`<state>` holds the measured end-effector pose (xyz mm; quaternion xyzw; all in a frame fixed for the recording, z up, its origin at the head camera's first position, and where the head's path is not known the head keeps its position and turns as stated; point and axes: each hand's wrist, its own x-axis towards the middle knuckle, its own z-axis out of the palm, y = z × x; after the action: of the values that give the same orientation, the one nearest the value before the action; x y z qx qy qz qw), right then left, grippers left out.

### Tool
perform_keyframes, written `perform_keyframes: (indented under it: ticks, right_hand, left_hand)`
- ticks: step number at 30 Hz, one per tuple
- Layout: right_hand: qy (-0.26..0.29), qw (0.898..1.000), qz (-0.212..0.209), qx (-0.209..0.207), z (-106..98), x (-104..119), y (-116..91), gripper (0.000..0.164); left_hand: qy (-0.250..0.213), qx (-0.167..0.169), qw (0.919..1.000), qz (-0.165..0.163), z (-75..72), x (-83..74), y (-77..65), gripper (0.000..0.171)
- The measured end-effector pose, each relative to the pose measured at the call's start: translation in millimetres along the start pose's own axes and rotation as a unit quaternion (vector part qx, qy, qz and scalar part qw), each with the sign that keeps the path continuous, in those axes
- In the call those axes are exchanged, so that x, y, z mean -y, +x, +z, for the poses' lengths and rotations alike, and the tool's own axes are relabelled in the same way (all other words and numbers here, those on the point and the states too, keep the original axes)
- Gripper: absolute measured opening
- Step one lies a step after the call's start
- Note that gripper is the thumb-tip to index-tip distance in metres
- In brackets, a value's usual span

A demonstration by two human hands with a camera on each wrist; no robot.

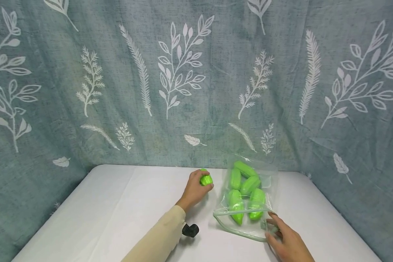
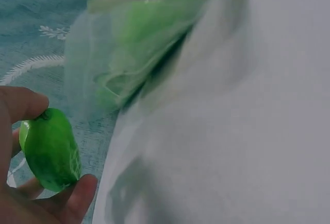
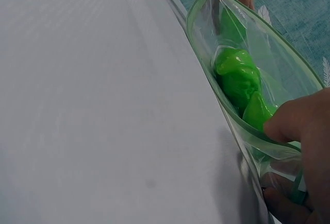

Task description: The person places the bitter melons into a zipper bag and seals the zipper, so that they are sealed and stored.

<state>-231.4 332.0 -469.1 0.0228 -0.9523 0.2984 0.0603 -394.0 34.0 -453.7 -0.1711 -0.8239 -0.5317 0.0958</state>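
My left hand (image 1: 196, 187) pinches a glossy green fruit or vegetable (image 2: 50, 149) between thumb and fingers. It is rounded, with a small dimple at one end; its exact kind is unclear. To its right lies a clear zip bag (image 1: 271, 198) with a pale green seal, its mouth parted towards me. Inside are several green vegetable-shaped pieces, some long like cucumbers (image 1: 243, 169), others plump and pointed (image 1: 257, 203). My right hand (image 1: 288, 240) grips the bag's mouth at its right corner, thumb and fingers on the film. In the right wrist view, that thumb partly covers one piece.
A white table (image 1: 118, 218) lies beneath everything. Behind and at both sides hangs a blue-green curtain (image 1: 196, 83) with white leaf prints, close to the bag's far end. A black device (image 1: 190, 230) sits at the left wrist.
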Motion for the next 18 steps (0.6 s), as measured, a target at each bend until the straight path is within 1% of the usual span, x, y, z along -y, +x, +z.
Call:
perform_keyframes:
  ticks: [5,8,11,15,18]
  right_hand:
    - [-0.003,1.0,-0.001,-0.002,0.5,-0.7,-0.1,0.067]
    - [-0.004,1.0,-0.001,-0.001,0.6,-1.4,0.5,0.068]
    - [-0.003,1.0,-0.001,-0.001,0.4,-1.4,1.3,0.067]
    - [0.0,1.0,-0.003,0.001,0.9,-1.6,2.6,0.067]
    - [-0.002,1.0,-0.003,0.002,1.0,-2.6,1.5,0.067]
  left_hand:
    - [-0.058,-0.001,0.9981,-0.021,-5.8,-10.7,-9.1,0.046]
    - [-0.081,-0.003,0.9962,-0.032,-9.9,-16.5,-16.0,0.048]
    - [-0.084,-0.005,0.9956,-0.04,-14.5,-21.2,-24.3,0.049]
    - [-0.083,-0.01,0.9957,-0.038,-18.5,-27.0,-37.6,0.05]
    - [-0.092,-0.005,0.995,-0.04,-18.8,-31.8,-48.5,0.05]
